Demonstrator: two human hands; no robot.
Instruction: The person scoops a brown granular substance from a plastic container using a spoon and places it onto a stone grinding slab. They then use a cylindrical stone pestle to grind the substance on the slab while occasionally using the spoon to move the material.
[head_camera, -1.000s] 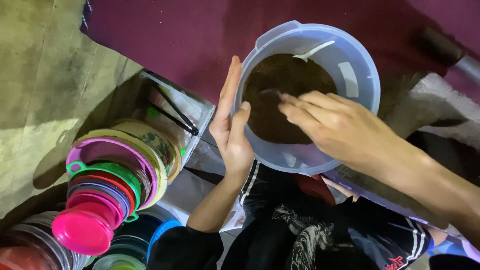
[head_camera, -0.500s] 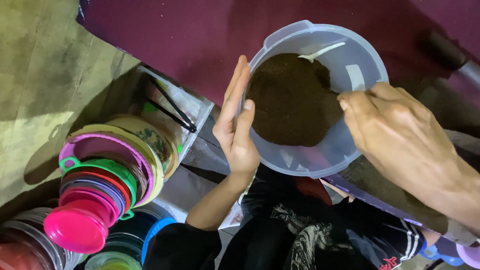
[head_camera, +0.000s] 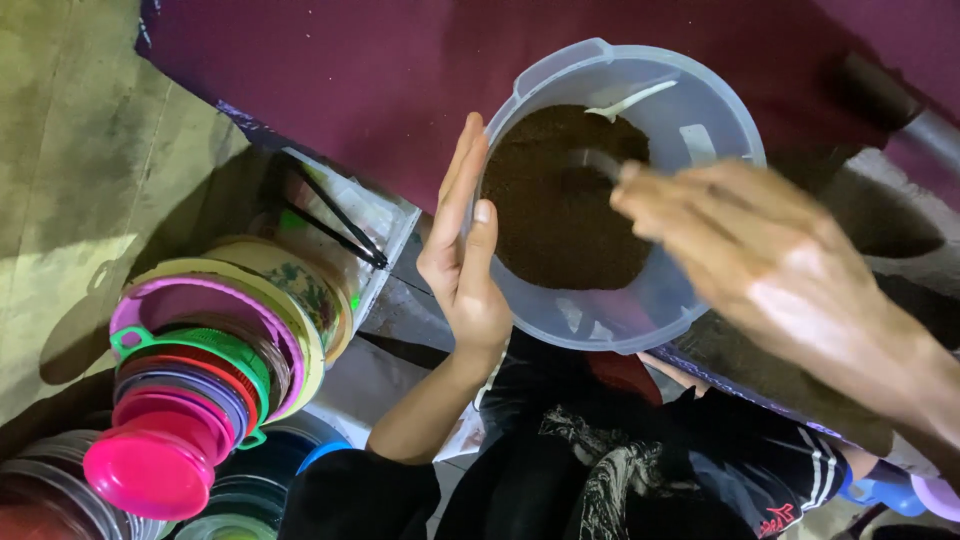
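- Tub (head_camera: 690, 300) of translucent plastic sits in the middle of the view, over the person's lap and in front of a dark maroon cloth (head_camera: 330, 70); it is well filled with a dark brown powder (head_camera: 560, 210).
- Left hand (head_camera: 462, 262) lies flat against the tub's left wall, fingers straight and together, thumb laid beside them: it props the tub and does not close round anything.
- Right hand (head_camera: 760, 270) hangs above the tub's right side, blurred. Its fingers look loosely curled toward the powder; I cannot tell whether they pinch anything.
- Handling, as a judgement: the wall looks thin and likely to flex, and the powder would add weight and shift if tipped, so the tub wants support low on both sides or under the base, kept level. The smooth plastic may be slippery.
- A pale strip (head_camera: 630, 100), perhaps a scoop handle, shows at the far rim; its lower end is buried.
- Stack of coloured lids (head_camera: 190, 390) stands at lower left, well apart from the tub.
- Hidden or unclear: the tub's base and what carries it, the right fingertips, and the black thin rods (head_camera: 340, 225) in a box by the stack, which I cannot identify.
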